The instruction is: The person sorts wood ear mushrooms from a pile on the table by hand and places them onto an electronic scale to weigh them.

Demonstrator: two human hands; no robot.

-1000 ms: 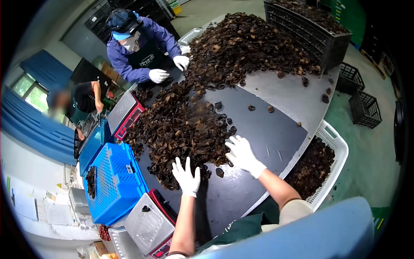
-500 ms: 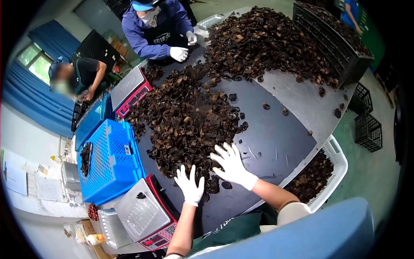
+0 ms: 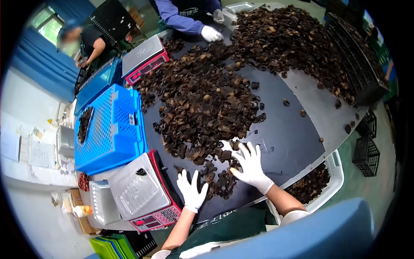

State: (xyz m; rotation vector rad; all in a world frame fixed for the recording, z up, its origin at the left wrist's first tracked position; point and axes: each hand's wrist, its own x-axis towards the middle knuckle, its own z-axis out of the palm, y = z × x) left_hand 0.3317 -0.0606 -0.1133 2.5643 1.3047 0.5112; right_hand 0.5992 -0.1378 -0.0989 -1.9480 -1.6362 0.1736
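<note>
My left hand [image 3: 191, 191], in a white glove, has its fingers spread beside a small cluster of dried wood ear mushrooms [image 3: 222, 185] on the dark tabletop [image 3: 284, 142]. On the cluster's other side is my right hand [image 3: 251, 168], also white-gloved, fingers apart, near some mushroom pieces. Neither hand grips anything that I can see. Just beyond them lies a broad pile of dark brown wood ears [image 3: 207, 103], with a patch of tabletop showing between pile and cluster.
A red scale [image 3: 140, 190] stands at my left, by a blue crate [image 3: 108, 134]. Farther off are a second scale [image 3: 144, 56] and a larger mushroom heap [image 3: 289, 39]. A white basket [image 3: 336, 172] sits low right. Across the table is a co-worker's gloved hand [image 3: 211, 33].
The small cluster now lies nearer me, apart from the main pile. My right hand has turned and its fingers have shifted. The camera view has moved too.
</note>
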